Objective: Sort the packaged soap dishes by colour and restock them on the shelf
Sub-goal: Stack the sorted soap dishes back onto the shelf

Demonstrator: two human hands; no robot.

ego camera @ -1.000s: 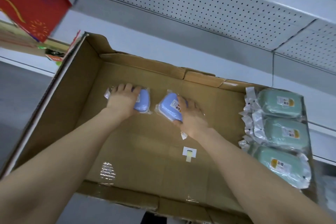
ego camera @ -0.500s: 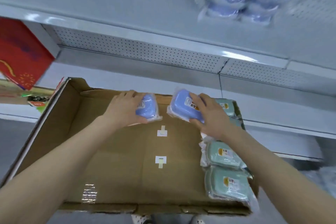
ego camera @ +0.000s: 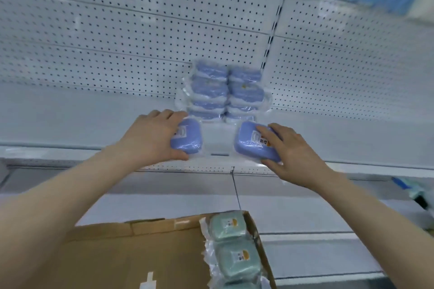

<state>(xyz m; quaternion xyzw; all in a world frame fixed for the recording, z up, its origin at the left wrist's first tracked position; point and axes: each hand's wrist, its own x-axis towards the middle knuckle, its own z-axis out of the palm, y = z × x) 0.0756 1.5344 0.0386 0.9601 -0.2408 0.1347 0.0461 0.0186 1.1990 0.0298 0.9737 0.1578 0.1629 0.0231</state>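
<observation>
My left hand (ego camera: 150,137) grips a blue packaged soap dish (ego camera: 187,139) over the front of the white shelf (ego camera: 70,124). My right hand (ego camera: 288,150) grips a second blue packaged soap dish (ego camera: 251,141) beside it. Just behind both, two stacks of blue soap dishes (ego camera: 224,91) in clear wrap stand on the shelf against the pegboard. Below, green packaged soap dishes (ego camera: 232,253) lie in a row along the right side of a cardboard box (ego camera: 122,253).
White pegboard backing (ego camera: 117,37) rises behind the shelf, with an upright slotted post (ego camera: 272,37) to the right of the stacks. Lower white shelves (ego camera: 317,230) run beneath. Blue items show blurred at the top right edge.
Both hands have lifted the two blue soap dishes out of the box and up to the shelf, in front of the blue stacks. The view has tilted upward.
</observation>
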